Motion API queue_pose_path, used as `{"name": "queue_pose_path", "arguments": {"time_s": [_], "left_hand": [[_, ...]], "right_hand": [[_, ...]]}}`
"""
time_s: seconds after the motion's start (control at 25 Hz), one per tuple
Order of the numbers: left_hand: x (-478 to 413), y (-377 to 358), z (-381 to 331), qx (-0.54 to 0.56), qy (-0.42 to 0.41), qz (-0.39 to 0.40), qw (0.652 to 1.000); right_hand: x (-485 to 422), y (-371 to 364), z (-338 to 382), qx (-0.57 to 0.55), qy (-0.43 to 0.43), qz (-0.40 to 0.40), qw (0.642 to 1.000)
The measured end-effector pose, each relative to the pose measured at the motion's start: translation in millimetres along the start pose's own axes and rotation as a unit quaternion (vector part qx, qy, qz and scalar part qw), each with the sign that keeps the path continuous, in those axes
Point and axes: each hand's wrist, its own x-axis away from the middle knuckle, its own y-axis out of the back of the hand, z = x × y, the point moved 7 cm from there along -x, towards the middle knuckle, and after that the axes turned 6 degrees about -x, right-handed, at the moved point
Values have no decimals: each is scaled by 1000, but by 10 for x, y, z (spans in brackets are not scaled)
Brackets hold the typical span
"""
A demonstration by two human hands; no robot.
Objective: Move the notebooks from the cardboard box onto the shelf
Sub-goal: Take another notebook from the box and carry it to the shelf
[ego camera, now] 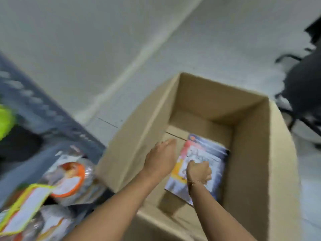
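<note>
Both hands are down in the cardboard box: our left hand flat and open, holding nothing, our right hand curled on the notebooks — a glossy stack, white, orange and blue cover, blurred, on the box floor.

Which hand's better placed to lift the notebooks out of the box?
Right. The right hand is already down on the notebooks at the bottom of the cardboard box, fingers curled on the cover. The left hand hangs flat and open beside the stack, near the box's left wall.
</note>
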Motion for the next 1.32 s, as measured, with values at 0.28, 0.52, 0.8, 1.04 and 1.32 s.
{"name": "queue_pose_path", "arguments": {"time_s": [0.28,0.52,0.8,1.04,1.32], "left_hand": [[-16,-2215,358,21,251,306,918],[-162,-2371,353,10,294,250,923],[-362,-1670,342,-8,197,186,963],[198,362,323,107,170,-133,971],[2743,3229,700,-32,111,-667,736]], "right_hand": [[-674,-57,-1222,181,-113,-36,976],[-806,39,-1328,115,-165,-44,979],[-521,298,-670,20,-82,-107,991],[501,718,781,-193,204,-139,950],[3261,1330,2400,-490,535,93,682]]}}
